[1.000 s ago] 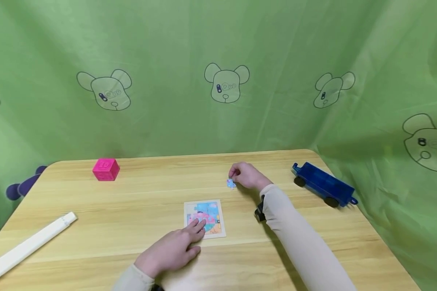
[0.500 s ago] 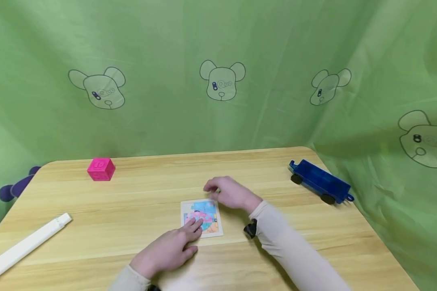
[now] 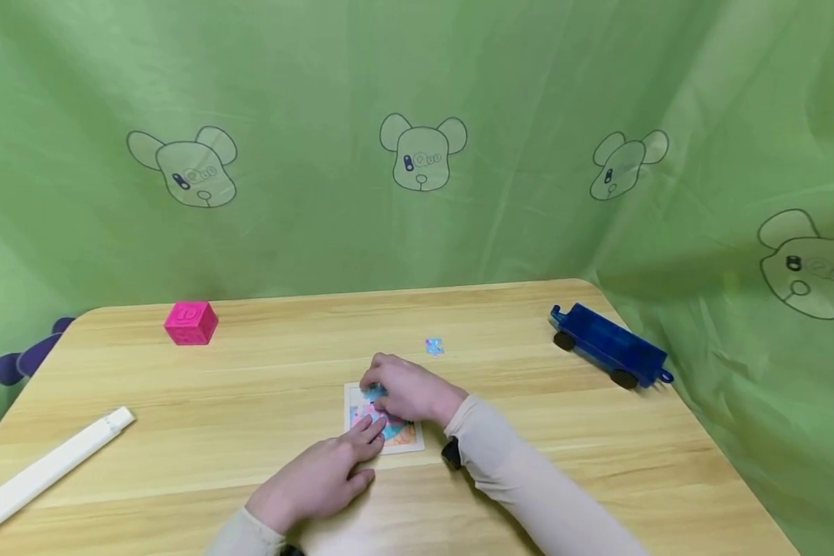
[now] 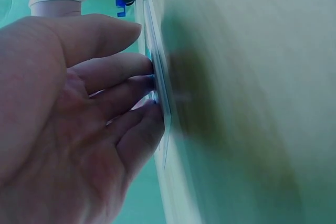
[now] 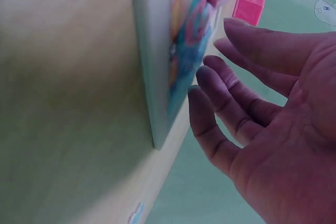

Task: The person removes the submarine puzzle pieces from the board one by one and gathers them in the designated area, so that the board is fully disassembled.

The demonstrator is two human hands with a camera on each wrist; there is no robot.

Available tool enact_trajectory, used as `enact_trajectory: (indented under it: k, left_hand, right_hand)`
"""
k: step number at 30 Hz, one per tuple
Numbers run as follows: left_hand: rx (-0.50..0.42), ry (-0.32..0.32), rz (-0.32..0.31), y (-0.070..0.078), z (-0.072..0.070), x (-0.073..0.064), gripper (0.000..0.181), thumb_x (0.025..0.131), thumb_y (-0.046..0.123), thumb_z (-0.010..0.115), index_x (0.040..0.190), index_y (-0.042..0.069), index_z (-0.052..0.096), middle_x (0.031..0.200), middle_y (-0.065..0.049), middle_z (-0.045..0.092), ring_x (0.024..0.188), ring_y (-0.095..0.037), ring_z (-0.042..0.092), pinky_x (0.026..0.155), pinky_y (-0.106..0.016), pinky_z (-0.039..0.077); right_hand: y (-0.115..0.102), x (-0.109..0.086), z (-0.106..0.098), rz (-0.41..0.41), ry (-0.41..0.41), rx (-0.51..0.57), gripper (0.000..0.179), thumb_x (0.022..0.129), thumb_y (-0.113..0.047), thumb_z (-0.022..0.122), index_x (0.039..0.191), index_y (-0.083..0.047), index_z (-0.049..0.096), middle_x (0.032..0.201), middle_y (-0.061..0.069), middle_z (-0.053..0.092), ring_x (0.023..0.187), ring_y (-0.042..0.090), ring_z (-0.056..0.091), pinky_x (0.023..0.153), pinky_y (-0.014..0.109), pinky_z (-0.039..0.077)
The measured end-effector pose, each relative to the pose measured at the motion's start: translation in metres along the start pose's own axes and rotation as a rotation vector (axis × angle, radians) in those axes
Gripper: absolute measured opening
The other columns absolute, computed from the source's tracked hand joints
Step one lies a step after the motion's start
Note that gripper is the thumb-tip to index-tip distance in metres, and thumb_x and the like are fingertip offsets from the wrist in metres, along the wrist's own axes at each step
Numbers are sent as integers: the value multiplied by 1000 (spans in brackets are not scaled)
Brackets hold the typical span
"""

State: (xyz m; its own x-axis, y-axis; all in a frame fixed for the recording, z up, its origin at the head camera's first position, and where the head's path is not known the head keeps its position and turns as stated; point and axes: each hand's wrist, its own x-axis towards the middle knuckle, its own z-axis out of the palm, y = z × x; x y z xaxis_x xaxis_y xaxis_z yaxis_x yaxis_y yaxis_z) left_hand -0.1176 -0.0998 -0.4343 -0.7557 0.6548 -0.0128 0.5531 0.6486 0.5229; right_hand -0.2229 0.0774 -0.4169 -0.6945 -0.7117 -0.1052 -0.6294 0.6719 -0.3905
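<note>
A jigsaw puzzle (image 3: 401, 440) with a pale frame lies on the wooden table, its picture pink, blue and orange. My left hand (image 3: 323, 475) rests its fairly straight fingertips on the lower left part; in the left wrist view these fingers (image 4: 131, 69) touch the board's edge. Over the puzzle's upper left, my right hand (image 3: 413, 392) has its thumb and index finger round a bluish puzzle piece (image 3: 373, 392), partly hidden by the hand. The right wrist view shows the other fingers (image 5: 218, 100) bent above the board. One loose puzzle piece (image 3: 434, 346) lies beyond the right hand.
A pink block (image 3: 191, 323) stands at the back left, and a blue toy wagon (image 3: 610, 345) at the right. Along the left side lies a long white bar (image 3: 49, 471). A green curtain (image 3: 306, 154) hangs behind the table (image 3: 250, 378).
My right hand has come from beside the loose piece, left and nearer, to the upper part of the puzzle. The loose piece shows uncovered again. My left hand keeps its place.
</note>
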Motion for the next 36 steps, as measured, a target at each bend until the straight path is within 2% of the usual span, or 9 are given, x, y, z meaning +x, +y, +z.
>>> enact_trajectory:
  k: [8,18,26,36]
  left_hand:
    - [1,4,3,0,0,-1,45,99,16,57,139,-4,51,155,-13,32,143,-30,27,111,-46,32]
    - [-1,7,-2,-1,1,-2,45,99,15,57,139,-4,51,155,-12,33,142,-29,28,112,-46,31]
    - [-10,8,1,-1,1,-1,45,98,15,58,138,-5,52,154,-13,35,142,-30,30,111,-47,31]
    - [-60,20,15,-2,0,-1,43,99,15,58,136,-7,53,152,-15,38,141,-31,31,111,-49,31]
  right_hand:
    - [-3,2,2,22,-5,-25,23,92,-7,67,115,-9,70,108,-2,54,99,12,52,92,27,47]
    - [-1,5,4,36,21,-16,17,89,-6,68,103,-16,66,101,-3,48,94,14,47,84,26,46]
    - [-2,4,5,72,21,8,21,89,-6,70,106,-15,63,101,-3,49,96,15,48,87,28,46]
    - [4,3,-1,33,55,75,13,91,-7,70,101,-15,68,94,-4,52,85,13,51,81,28,48]
